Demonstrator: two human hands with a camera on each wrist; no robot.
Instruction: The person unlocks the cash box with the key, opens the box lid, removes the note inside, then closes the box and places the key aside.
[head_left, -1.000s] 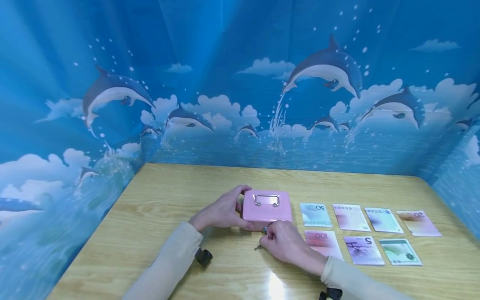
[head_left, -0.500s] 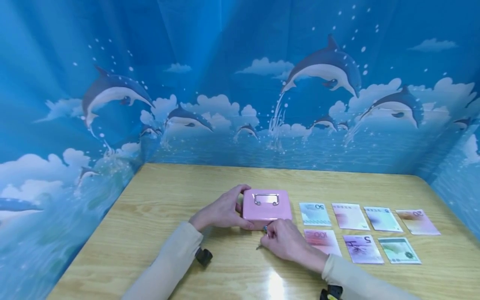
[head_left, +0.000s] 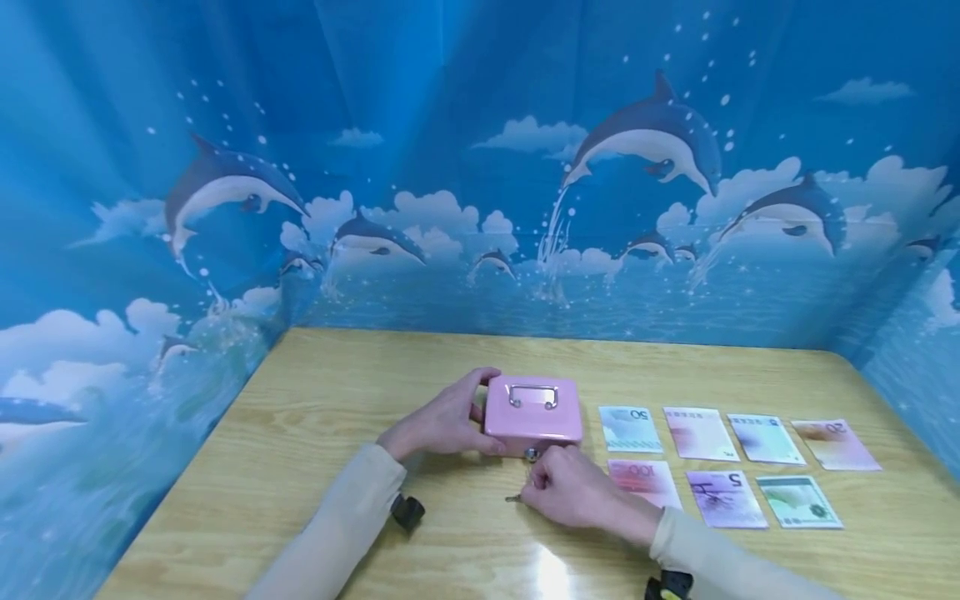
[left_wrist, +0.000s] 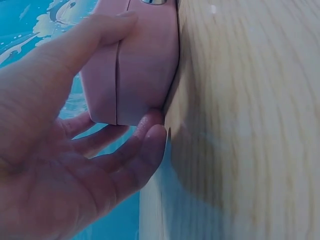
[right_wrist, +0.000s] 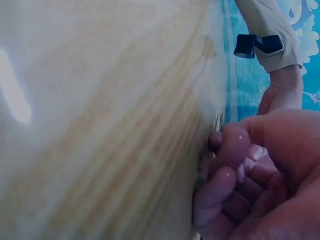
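Observation:
A pink cash box with a folding metal handle on its lid stands closed on the table. My left hand grips its left end, thumb on the front face and fingers around the side and back; the left wrist view shows the thumb across the lid seam. Just in front of the round metal lock, my right hand pinches a small key, whose end sticks out to the left of the fingers. In the right wrist view the curled fingers hide most of it.
Two rows of banknotes lie to the right, among them a blue-green 50 note and a red 100 note close to my right wrist. A dolphin-printed curtain hangs behind the wooden table.
My right hand has drawn slightly back toward the table's front, and the lock now shows. The key end has turned more sideways. My left hand stays on the cash box.

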